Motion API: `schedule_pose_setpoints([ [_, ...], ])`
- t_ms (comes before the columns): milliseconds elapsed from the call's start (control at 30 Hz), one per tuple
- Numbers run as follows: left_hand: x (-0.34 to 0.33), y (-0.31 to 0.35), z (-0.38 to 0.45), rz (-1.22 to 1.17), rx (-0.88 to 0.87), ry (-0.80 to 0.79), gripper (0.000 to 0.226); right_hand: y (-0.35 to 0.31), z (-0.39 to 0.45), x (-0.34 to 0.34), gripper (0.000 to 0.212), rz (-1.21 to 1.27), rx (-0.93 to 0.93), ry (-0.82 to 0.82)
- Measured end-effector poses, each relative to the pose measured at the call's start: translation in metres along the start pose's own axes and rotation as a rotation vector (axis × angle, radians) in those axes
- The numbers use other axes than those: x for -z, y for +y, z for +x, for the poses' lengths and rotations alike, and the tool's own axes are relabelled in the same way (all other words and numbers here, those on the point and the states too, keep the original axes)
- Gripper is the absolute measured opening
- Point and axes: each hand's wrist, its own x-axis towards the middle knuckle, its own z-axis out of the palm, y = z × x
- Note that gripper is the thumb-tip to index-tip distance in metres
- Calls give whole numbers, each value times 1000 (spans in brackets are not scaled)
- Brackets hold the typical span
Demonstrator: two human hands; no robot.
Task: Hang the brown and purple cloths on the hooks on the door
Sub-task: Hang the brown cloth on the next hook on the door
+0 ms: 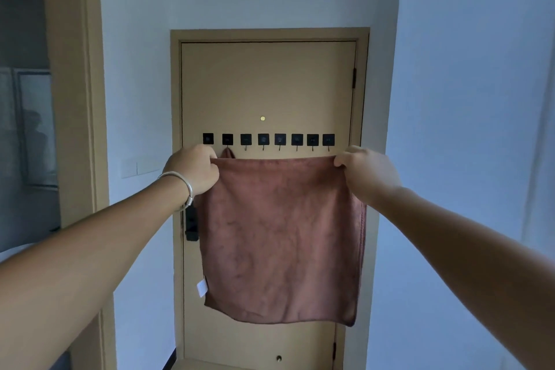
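Left hand [193,168]: grips the brown cloth [282,237] at its top left corner.
Right hand [365,171]: pinches the top right corner, stretching the edge level.
Cloth: spread just below the hooks [267,140] on the door [267,84]; one loop appears caught on the second hook from the left.
Purple cloth: not seen.

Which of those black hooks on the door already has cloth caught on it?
The second hook from the left: a corner of the brown cloth rises to it; the others hang bare.

Six bare hooks [288,140] above cloth [282,237]
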Motion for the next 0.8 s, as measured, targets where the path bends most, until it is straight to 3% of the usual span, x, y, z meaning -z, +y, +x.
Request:
schedule_pose_setpoints([
  [233,-81,-20,79,108,72,-38,23,25,74,-104,41,59,75,28],
  [633,-194,-69,198,-38,72,-36,35,48,188,-266,57,187,236,-52],
  [800,-240,-107,252,-58,22,-38,21,30,233,-339,55,154,247,-63],
])
